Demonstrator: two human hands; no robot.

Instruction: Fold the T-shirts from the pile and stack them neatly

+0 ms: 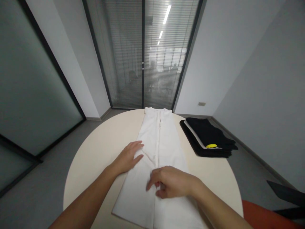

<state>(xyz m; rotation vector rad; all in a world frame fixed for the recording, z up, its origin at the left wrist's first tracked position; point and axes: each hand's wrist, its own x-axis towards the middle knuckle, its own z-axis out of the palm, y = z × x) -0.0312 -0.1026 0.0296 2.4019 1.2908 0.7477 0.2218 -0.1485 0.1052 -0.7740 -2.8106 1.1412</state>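
Observation:
A long white dress (166, 143) lies flat, its narrow top at the far side of the table and its wider hem toward me. A seam or placket runs down its middle, with small creases left of it. My left hand (130, 156) rests open on the dress's left edge, fingers stretched out and thumb apart. Over the middle seam, lower down, is my right hand (168, 183). Its fingers are bent, with a gap between index finger and thumb, and no cloth shows between them. Whether its fingertips touch the fabric is hard to tell.
The dress lies on a round cream table (95, 152). At the table's right edge sits a stack of folded dark and light cloth (207, 130) with a yellow object (211, 146) on it. A red chair (264, 216) stands at the lower right. Glass panels (128, 57) and walls surround the table.

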